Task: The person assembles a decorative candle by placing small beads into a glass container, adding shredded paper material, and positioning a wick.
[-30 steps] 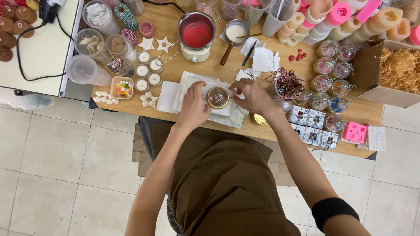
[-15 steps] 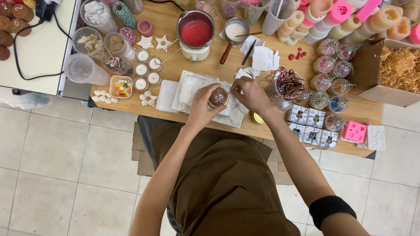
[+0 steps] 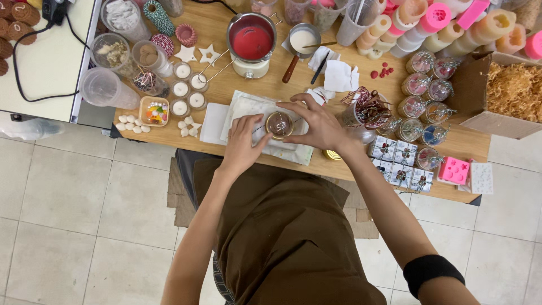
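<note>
Since a moment ago the small glass jar (image 3: 279, 124) has shifted slightly toward frame centre, and both hands have closed in tighter on it. The left hand (image 3: 244, 140) pinches its lower-left rim while the right hand (image 3: 316, 125) curls over its right side, fingers gripping. It sits on a white cloth (image 3: 248, 110) on the wooden bench (image 3: 226, 39). Above, a melting pot (image 3: 252, 40) holds red wax, a small saucepan (image 3: 302, 39) white liquid, and a cardboard box (image 3: 516, 90) at right holds straw-like shreds.
</note>
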